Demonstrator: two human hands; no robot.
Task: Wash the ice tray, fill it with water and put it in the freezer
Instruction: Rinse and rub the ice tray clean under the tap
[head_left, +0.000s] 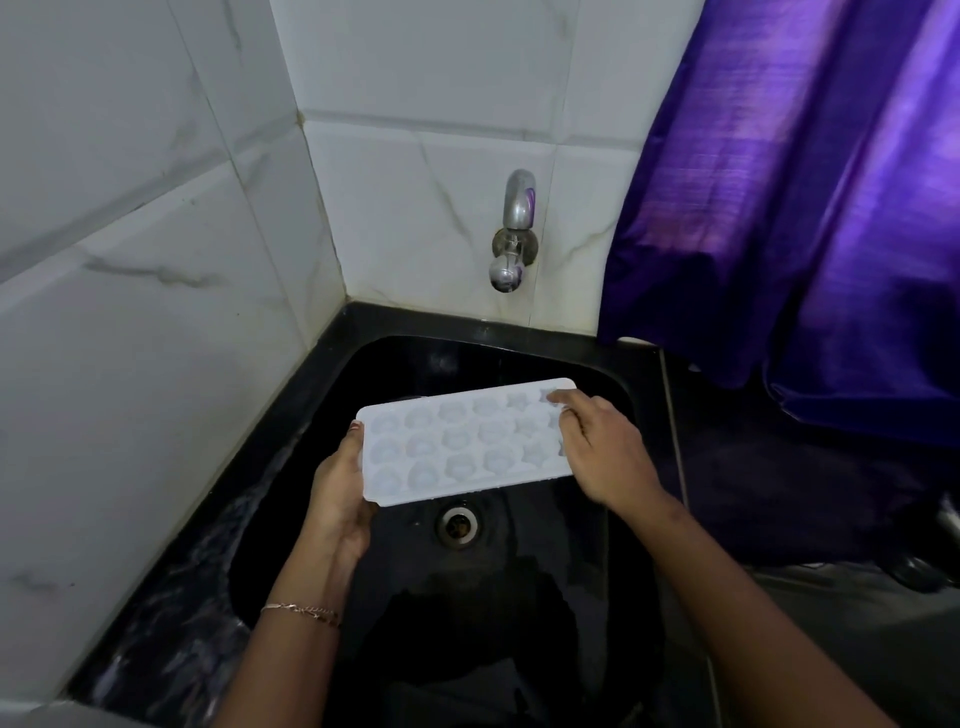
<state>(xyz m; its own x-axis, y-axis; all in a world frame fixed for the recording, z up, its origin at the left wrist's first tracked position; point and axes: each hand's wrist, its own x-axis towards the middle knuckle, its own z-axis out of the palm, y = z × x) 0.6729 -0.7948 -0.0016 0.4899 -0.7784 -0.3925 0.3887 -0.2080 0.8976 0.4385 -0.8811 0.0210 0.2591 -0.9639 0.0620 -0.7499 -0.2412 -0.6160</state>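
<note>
A white ice tray (457, 447) with several shaped cavities is held level over a black sink (519, 358), cavities facing up. My left hand (340, 488) grips the tray's left end from below, thumb on its edge. My right hand (602, 447) lies over the tray's right end, fingers resting on the far right cavities. A chrome wall tap (511, 234) sits on the tiled wall behind the sink, above and beyond the tray. No water is seen running from it.
The sink drain (457, 526) lies just below the tray's near edge. White marble-look tiles (156, 260) form a corner at left and back. A purple curtain (810, 208) hangs at right over a dark countertop (779, 493).
</note>
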